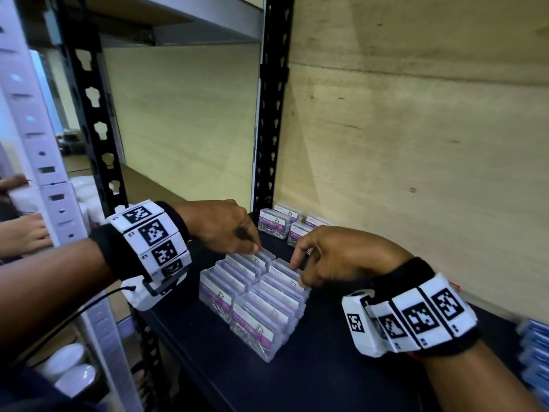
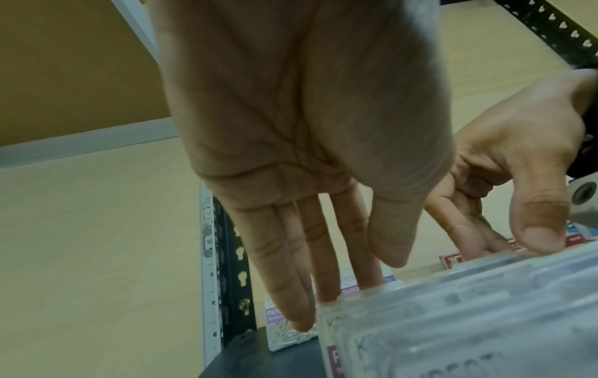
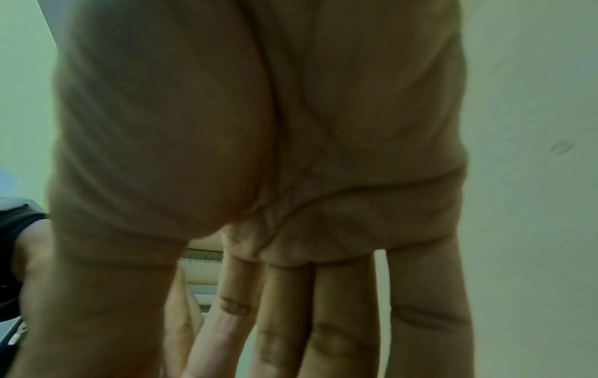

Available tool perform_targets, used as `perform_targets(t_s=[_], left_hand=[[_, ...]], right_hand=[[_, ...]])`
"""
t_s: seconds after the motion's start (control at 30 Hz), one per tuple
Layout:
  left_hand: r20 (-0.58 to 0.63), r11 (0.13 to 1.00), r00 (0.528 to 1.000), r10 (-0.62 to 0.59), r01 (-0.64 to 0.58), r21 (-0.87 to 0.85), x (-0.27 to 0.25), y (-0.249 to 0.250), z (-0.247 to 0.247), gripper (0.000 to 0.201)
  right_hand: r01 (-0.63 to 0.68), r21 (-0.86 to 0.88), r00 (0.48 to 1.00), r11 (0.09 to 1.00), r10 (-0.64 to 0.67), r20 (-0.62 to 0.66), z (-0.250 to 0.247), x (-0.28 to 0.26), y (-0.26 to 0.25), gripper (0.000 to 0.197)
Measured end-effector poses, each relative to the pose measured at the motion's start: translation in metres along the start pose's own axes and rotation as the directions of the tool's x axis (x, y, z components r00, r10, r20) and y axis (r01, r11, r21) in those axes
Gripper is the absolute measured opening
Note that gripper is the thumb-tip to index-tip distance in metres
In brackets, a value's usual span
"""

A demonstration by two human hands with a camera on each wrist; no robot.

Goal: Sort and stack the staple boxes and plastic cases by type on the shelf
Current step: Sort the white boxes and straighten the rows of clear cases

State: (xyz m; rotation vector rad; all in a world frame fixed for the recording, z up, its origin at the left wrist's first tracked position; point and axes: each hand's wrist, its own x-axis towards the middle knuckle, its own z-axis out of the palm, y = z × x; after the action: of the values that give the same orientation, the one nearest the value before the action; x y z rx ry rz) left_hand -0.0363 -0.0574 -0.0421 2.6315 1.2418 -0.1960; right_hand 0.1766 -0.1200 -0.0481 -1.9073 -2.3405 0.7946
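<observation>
**Squaring up two rows of clear cases near the shelf's back left corner**

Two rows of plastic cases [image 1: 252,301], standing on edge side by side on the black shelf [image 1: 297,382], toward its left edge and a little forward of the back panel. Left hand [image 1: 219,226] over the far end of the left row: fingers straight and close together, reaching down behind the last case, thumb hanging short of the tops. Right hand [image 1: 341,254] over the far end of the right row: thumb tip resting on the case tops, forefinger extended down at the end case, remaining fingers loosely bent; whether any case is actually pinched, impossible to tell. More paper-clip cases [image 1: 274,223] lying flat near the back left corner, apart from the rows. Blue boxes [image 1: 533,352], blurred, at the shelf's right edge.

Likely step: drawing both rows tight and flush. Advisable: even pressure from both far ends toward the front edge, fingertips kept low on the end faces, no lifting. Risk: smooth, upright cases fanning out or toppling in sequence under an uneven push.
</observation>
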Motion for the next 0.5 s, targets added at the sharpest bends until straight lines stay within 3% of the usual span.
perform_targets(t_s=[0.5], left_hand=[[0.006,1.0,1.0,0.007,-0.007,-0.004,-0.0091,0.0067,0.0001,0.028]], right_hand=[[0.015,0.006,0.998,1.0,-0.015,0.053,-0.0014,-0.0048,0.0008,0.024]])
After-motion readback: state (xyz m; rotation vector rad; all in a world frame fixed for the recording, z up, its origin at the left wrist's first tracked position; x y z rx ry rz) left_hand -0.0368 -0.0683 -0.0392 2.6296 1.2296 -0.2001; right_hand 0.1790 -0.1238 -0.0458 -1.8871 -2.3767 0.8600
